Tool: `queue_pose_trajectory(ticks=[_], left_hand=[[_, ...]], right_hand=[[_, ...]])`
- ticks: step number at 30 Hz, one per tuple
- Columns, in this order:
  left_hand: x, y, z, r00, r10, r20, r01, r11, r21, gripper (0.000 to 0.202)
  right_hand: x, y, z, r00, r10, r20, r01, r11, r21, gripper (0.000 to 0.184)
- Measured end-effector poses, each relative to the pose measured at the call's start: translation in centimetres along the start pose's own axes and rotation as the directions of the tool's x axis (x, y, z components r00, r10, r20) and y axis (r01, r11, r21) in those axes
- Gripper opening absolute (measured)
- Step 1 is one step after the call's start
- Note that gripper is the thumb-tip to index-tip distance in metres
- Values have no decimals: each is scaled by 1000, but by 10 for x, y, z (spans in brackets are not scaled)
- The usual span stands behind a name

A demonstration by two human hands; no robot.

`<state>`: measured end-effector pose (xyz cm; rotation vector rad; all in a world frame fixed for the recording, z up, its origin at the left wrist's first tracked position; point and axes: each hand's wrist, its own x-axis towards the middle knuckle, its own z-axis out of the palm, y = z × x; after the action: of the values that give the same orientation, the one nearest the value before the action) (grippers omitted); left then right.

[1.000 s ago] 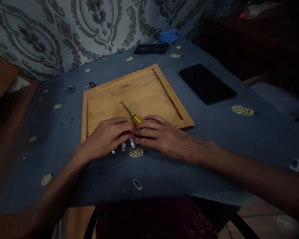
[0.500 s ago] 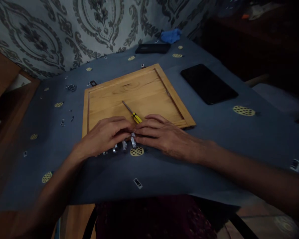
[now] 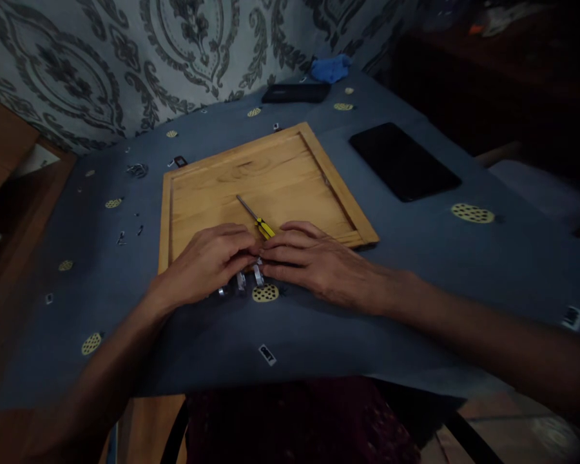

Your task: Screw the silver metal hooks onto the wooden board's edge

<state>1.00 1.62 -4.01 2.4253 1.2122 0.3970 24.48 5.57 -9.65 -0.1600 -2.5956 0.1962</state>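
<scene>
At the front edge of a framed wooden board (image 3: 270, 167), my left hand (image 3: 210, 261) is closed, with thumb and forefinger pinched at a small shiny metal fitting (image 3: 258, 276). From the other side my right hand (image 3: 319, 264) holds its fingertips together against the same fitting. The fingers hide its upper end. More shiny metal pieces (image 3: 241, 281) stick out below my left hand along the board's edge, partly covered by it. A yellow-and-black screwdriver (image 3: 265, 229) lies on the board just beyond my fingertips, its shaft pointing away to the left.
A black tablet-like slab (image 3: 406, 164) lies right of the board. Behind it are a dark case (image 3: 297, 94) and a blue cloth (image 3: 331, 69). To the left, small metal bits (image 3: 121, 238) and a tangled metallic bunch (image 3: 138, 170) rest on the blue tablecloth (image 3: 212, 361).
My left hand has shifted slightly, covering a little more of the leftmost metal pieces. My right hand stays almost still; the board and screwdriver have not moved.
</scene>
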Motion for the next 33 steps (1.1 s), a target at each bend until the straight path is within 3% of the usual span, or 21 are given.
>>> queue_pose_trajectory(ticks=[8,17,33], left_hand=[[-2,-3,-7,999,-44,13,45,996,-80,9],[-1,-1,-2,999,-29,32,28,999,32,11],[-1,1,-3,1000,-10,-1,10,1000,17,11]], right_hand=[[1,0,-1,1000,13,17,-13,1000,-5,35],[0,0,0,1000,-13,-22,13,1000,-21,38],[-1,1,4,999,-13,-30,13,1000,-9,35]])
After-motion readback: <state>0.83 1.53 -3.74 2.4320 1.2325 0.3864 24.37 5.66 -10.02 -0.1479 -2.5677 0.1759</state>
